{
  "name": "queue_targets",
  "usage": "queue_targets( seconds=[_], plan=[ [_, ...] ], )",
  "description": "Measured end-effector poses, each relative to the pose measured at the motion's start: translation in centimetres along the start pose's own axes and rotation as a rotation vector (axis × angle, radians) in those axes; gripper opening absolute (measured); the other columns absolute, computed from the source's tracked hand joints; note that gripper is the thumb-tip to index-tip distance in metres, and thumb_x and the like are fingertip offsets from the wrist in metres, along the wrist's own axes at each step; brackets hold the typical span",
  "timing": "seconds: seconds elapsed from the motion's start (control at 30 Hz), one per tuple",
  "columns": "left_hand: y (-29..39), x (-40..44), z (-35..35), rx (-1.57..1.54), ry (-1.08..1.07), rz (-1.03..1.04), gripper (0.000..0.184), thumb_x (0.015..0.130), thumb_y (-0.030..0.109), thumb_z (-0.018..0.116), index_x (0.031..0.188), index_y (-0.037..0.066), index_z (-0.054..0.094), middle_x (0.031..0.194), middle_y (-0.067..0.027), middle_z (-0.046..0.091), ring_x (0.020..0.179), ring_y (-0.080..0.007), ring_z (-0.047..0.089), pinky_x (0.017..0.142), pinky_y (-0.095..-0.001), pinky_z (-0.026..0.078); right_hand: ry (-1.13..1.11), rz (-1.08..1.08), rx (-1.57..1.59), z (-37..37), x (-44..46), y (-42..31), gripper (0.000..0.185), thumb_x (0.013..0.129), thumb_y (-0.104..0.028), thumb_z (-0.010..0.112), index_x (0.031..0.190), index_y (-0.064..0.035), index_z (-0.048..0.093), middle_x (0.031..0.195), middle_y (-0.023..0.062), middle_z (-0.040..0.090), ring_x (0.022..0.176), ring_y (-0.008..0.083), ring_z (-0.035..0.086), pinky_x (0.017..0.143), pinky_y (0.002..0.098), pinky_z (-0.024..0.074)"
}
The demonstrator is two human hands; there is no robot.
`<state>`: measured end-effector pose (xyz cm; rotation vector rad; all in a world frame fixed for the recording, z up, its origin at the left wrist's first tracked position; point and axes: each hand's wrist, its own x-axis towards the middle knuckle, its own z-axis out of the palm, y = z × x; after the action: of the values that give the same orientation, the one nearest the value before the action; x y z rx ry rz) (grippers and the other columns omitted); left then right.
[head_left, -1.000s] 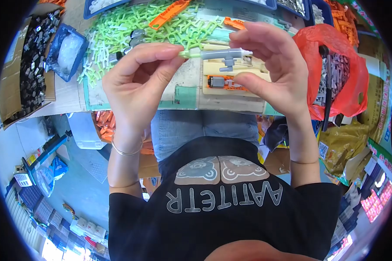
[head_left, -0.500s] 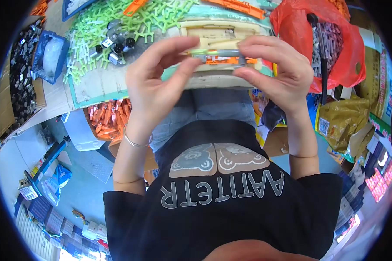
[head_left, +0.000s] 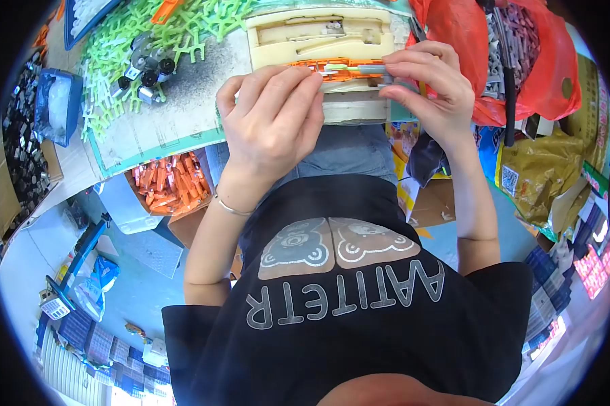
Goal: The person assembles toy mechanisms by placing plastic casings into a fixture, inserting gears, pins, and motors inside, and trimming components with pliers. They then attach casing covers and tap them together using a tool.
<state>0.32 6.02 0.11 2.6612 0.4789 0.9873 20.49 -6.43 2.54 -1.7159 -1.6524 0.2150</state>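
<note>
Left hand (head_left: 269, 116) nearly closed, hold unclear, at orange housing (head_left: 343, 77); right hand (head_left: 435, 89) half-curled, fingertips gripping grey piece (head_left: 371, 70).

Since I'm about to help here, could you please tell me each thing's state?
Cream rectangular block: lying flat.
Orange plastic casing: over the block.
Grey-and-green plastic piece: along the casing, grey end at the right hand's fingertips.
Red plastic bag: open.
Blue rectangular bin: open.
Brown cardboard box: open, holding orange parts.
</note>
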Motion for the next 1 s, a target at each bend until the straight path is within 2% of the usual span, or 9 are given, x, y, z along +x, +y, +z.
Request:
queue_targets(
  seconds=[0.17, 0.37, 0.53, 0.67, 0.87, 0.97, 1.0],
  plan=[
    [0.1, -0.2, 0.9, 0.054, 0.064, -0.021, 0.03, 0.067, 0.011, 0.071, 0.097, 0.014, 0.068, 0.093, 0.0038, 0.062, 0.085, -0.0146, 0.058, 0.079, -0.0315, 0.034, -0.023, -0.031, -0.018, 0.3, 0.1, 0.3, 0.031, 0.063, -0.012, 0.08, 0.092, -0.0062, 0.07, 0.097, 0.003, 0.069, 0.097, 0.0209, 0.056, 0.087, 0.0322, 0.0436],
    [0.4, -0.3, 1.0, 0.164, 0.027, 0.024, 0.032, 0.067, 0.014, 0.069, 0.098, 0.015, 0.068, 0.095, 0.0046, 0.06, 0.086, -0.014, 0.056, 0.078, -0.0322, 0.033, -0.066, -0.048, -0.136, -0.3, 0.6, -0.8, 0.028, 0.065, -0.015, 0.079, 0.091, -0.009, 0.071, 0.098, 0.0027, 0.068, 0.099, 0.0223, 0.055, 0.088, 0.0341, 0.0419],
    [0.4, -0.3, 1.1, 0.182, 0.02, 0.023, 0.031, 0.066, 0.015, 0.069, 0.097, 0.015, 0.068, 0.096, 0.0041, 0.06, 0.086, -0.0141, 0.056, 0.077, -0.0316, 0.033, -0.06, 0.124, -0.183, 0.1, 0.2, -1.4, 0.024, 0.067, -0.015, 0.077, 0.09, -0.0104, 0.072, 0.097, 0.003, 0.067, 0.101, 0.0219, 0.055, 0.087, 0.0339, 0.0404],
    [0.4, -0.2, 1.0, 0.19, 0.021, 0.038, 0.03, 0.066, 0.014, 0.07, 0.096, 0.014, 0.069, 0.094, 0.0034, 0.06, 0.086, -0.0142, 0.056, 0.076, -0.0311, 0.034, -0.021, 0.101, -0.162, 0.6, -0.3, -1.3, 0.024, 0.068, -0.016, 0.077, 0.09, -0.0103, 0.072, 0.095, 0.0044, 0.066, 0.098, 0.0218, 0.057, 0.086, 0.0338, 0.0402],
    [0.5, 0.0, 1.0, 0.195, 0.036, 0.048, 0.029, 0.066, 0.014, 0.07, 0.095, 0.014, 0.068, 0.092, 0.003, 0.06, 0.085, -0.0144, 0.056, 0.075, -0.0309, 0.034, -0.011, 0.02, -0.125, 0.3, 0.2, -0.7, 0.022, 0.069, -0.009, 0.076, 0.091, -0.0095, 0.071, 0.094, 0.0066, 0.065, 0.086, 0.0211, 0.06, 0.08, 0.0316, 0.0447],
    [0.5, -0.1, 1.1, 0.189, 0.037, 0.047, 0.029, 0.066, 0.014, 0.07, 0.095, 0.014, 0.068, 0.092, 0.0027, 0.06, 0.085, -0.0145, 0.056, 0.074, -0.0308, 0.034, -0.037, 0.023, -0.013, 0.0, 0.5, -0.4, 0.023, 0.07, -0.003, 0.073, 0.093, -0.0061, 0.07, 0.092, 0.0068, 0.064, 0.083, 0.0207, 0.06, 0.075, 0.0295, 0.0473],
    [0.4, 0.0, 1.0, 0.19, 0.038, 0.049, 0.029, 0.066, 0.014, 0.07, 0.095, 0.014, 0.068, 0.092, 0.0027, 0.06, 0.085, -0.0145, 0.056, 0.074, -0.0308, 0.034, -0.062, 0.103, 0.06, -0.1, 0.5, -0.2, 0.023, 0.071, -0.001, 0.072, 0.093, -0.0048, 0.07, 0.09, 0.0067, 0.062, 0.082, 0.0201, 0.06, 0.074, 0.0292, 0.0477]
  ],
)
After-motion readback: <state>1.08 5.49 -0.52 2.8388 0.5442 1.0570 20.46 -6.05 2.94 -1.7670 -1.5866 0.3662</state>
